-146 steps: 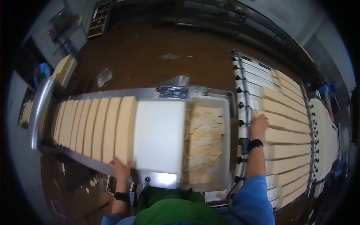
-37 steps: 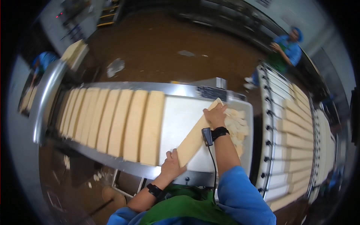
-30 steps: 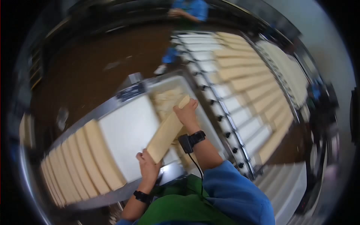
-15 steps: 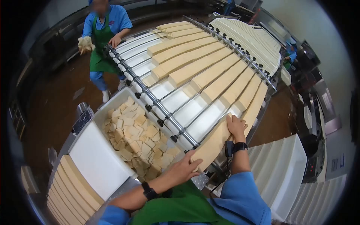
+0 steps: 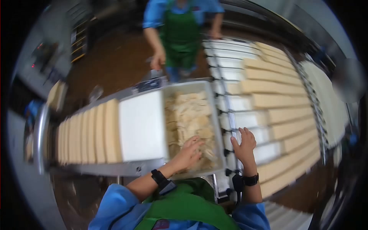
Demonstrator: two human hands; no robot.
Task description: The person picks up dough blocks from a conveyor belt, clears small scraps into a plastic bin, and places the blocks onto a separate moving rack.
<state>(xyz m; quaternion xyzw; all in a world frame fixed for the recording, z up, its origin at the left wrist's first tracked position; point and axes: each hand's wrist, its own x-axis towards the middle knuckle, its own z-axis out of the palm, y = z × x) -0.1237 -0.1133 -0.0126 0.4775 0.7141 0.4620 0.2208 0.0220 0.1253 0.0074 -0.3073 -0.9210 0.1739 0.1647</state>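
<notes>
Long, flat, pale slabs (image 5: 283, 101) lie across the railed conveyor (image 5: 245, 119) on your right; beside its left edge a rectangular white bin (image 5: 188, 83) holds jagged broken scraps (image 5: 188, 115); your left hand (image 5: 189, 151) rests on them, grip released; your right hand (image 5: 244, 142) is splayed and empty at the conveyor's near-left edge.

no legible text, labels too blurred

Slab row (image 5: 92, 136) and scrap bin (image 5: 188, 84) flank bare plate (image 5: 142, 126).
</notes>
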